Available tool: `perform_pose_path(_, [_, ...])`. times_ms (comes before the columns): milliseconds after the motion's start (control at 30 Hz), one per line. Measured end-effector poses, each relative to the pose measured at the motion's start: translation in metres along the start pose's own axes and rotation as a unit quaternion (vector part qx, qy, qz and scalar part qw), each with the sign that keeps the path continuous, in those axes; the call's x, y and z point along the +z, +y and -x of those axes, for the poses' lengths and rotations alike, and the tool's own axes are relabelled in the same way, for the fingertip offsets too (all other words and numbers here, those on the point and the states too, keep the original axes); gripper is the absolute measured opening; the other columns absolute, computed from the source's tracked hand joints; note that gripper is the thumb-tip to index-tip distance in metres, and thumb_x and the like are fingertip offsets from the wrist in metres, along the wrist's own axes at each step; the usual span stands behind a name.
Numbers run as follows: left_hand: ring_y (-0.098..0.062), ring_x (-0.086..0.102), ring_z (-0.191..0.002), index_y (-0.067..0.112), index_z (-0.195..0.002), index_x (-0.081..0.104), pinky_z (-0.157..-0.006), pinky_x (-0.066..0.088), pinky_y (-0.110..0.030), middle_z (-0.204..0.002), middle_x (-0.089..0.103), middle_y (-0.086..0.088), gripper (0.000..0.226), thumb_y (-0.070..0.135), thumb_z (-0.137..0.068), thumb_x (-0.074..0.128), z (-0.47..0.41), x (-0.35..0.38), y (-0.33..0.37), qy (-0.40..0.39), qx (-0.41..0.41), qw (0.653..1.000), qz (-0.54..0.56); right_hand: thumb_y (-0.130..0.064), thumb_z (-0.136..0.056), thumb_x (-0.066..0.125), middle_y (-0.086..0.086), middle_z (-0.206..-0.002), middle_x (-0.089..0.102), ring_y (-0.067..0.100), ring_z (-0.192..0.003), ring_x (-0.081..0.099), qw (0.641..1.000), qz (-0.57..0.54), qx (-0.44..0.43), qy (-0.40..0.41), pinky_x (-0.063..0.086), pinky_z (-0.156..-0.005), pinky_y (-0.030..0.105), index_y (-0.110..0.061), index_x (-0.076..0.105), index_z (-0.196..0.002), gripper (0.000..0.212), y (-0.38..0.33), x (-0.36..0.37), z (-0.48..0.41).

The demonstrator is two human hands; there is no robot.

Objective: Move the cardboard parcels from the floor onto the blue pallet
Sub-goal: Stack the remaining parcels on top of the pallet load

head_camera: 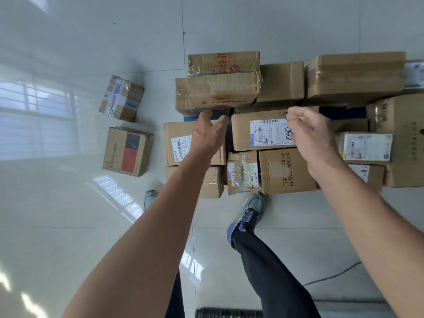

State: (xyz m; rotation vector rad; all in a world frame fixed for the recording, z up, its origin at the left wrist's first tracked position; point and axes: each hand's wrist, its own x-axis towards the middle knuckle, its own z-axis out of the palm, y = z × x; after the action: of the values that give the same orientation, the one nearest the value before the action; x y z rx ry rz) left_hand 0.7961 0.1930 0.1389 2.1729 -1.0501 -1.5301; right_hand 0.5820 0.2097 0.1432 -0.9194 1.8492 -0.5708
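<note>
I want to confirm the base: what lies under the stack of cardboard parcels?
A blue pallet shows through gaps between the parcels. Most of it is covered, so its edges cannot be seen.

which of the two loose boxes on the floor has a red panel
The nearer box, closest to the left shoe: red and black panel on top. The farther box shows only clear tape and a pale label.
</note>
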Motion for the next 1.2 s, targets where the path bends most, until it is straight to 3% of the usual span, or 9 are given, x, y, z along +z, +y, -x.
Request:
perform_pose_path(133, [-0.025,0.056,-0.114,0.011,-0.136,0.055,-0.081,0.045,-0.028,-0.128,0.059,-0.004,0.043,0.032,-0.098,0.056,0.008,-0.055,-0.023,0.042,-0.004,0.998,0.039,-0.025,-0.097,0.056,-0.007,-0.128,0.069,0.004,-0.117,0.062,0.997,-0.020,-0.030,-0.065,0.050,-0.106,0.033,-0.019,0.066,-0.133,0.038,-0.042,0.071,0.045])
perform_pose_path(300, [-0.027,0.051,-0.129,0.013,-0.149,0.046,-0.105,0.043,-0.041,-0.145,0.052,-0.009,0.057,0.038,-0.099,0.055,-0.003,-0.136,-0.083,0.046,-0.028,0.998,0.037,-0.024,-0.102,0.056,-0.009,-0.130,0.069,-0.004,-0.113,0.062,0.992,-0.033,-0.020,-0.122,0.049,-0.100,0.019,-0.016,0.065,-0.135,0.035,-0.075,0.193,0.080])
perform_pose_path(400, [-0.030,0.053,-0.127,0.009,-0.143,0.052,-0.095,0.041,-0.035,-0.139,0.058,-0.013,0.051,0.035,-0.099,0.055,-0.022,-0.188,-0.134,0.055,-0.046,0.997,0.017,-0.023,-0.101,0.056,-0.008,-0.128,0.069,0.004,-0.117,0.063,0.989,-0.034,0.001,-0.144,0.048,-0.110,0.036,-0.012,0.066,-0.133,0.035,-0.081,0.272,0.091])
perform_pose_path(500, [-0.038,0.055,-0.122,0.001,-0.133,0.057,-0.100,0.045,-0.045,-0.132,0.060,-0.023,0.047,0.033,-0.099,0.055,-0.049,-0.235,-0.192,0.047,-0.082,0.996,0.002,-0.022,-0.099,0.057,-0.001,-0.131,0.066,0.015,-0.125,0.061,0.985,-0.020,0.056,-0.161,0.046,-0.113,0.039,-0.012,0.063,-0.138,0.041,-0.075,0.347,0.094])
perform_pose_path(567, [-0.038,0.059,-0.120,0.001,-0.129,0.058,-0.104,0.047,-0.048,-0.127,0.063,-0.022,0.048,0.037,-0.098,0.056,-0.069,-0.262,-0.230,0.041,-0.115,0.992,0.016,-0.020,-0.095,0.054,0.001,-0.102,0.065,0.020,-0.096,0.062,0.982,-0.009,0.089,-0.165,0.048,-0.097,0.035,-0.020,0.070,-0.108,0.021,-0.066,0.391,0.093])
perform_pose_path(633, [-0.038,0.058,-0.123,0.002,-0.134,0.055,-0.105,0.048,-0.048,-0.131,0.062,-0.021,0.048,0.036,-0.101,0.055,-0.090,-0.283,-0.267,0.030,-0.137,0.990,0.011,-0.013,-0.091,0.046,0.005,-0.079,0.039,0.022,-0.072,0.036,0.979,-0.001,0.116,-0.165,0.032,-0.077,0.035,-0.024,0.048,-0.079,0.016,-0.055,0.433,0.088])
perform_pose_path(867, [-0.040,0.046,-0.135,0.009,-0.155,0.038,-0.112,0.041,-0.052,-0.151,0.043,-0.020,0.064,0.035,-0.098,0.055,-0.180,-0.317,-0.360,0.010,-0.163,0.986,-0.041,-0.004,-0.090,0.043,-0.004,-0.073,0.025,0.018,-0.065,0.021,0.967,0.047,0.197,-0.152,0.017,-0.061,0.033,-0.025,0.026,-0.073,0.032,-0.003,0.542,0.050])
perform_pose_path(1067, [-0.037,0.025,-0.148,0.019,-0.162,0.021,-0.115,0.031,-0.059,-0.161,0.030,-0.015,0.075,0.041,-0.097,0.051,-0.245,-0.311,-0.402,0.027,-0.182,0.980,-0.072,-0.007,-0.091,0.047,0.001,-0.073,0.039,0.021,-0.064,0.032,0.953,0.057,0.272,-0.123,0.025,-0.056,0.032,-0.013,0.040,-0.079,0.015,0.043,0.586,0.015])
perform_pose_path(1200, [-0.036,0.028,-0.146,0.022,-0.162,0.020,-0.115,0.030,-0.060,-0.161,0.033,-0.013,0.074,0.046,-0.097,0.044,-0.273,-0.300,-0.423,0.022,-0.205,0.978,-0.043,-0.010,-0.092,0.050,0.003,-0.085,0.050,0.017,-0.069,0.044,0.944,0.047,0.299,-0.131,0.031,-0.059,0.031,-0.009,0.050,-0.100,0.008,0.059,0.597,-0.001])
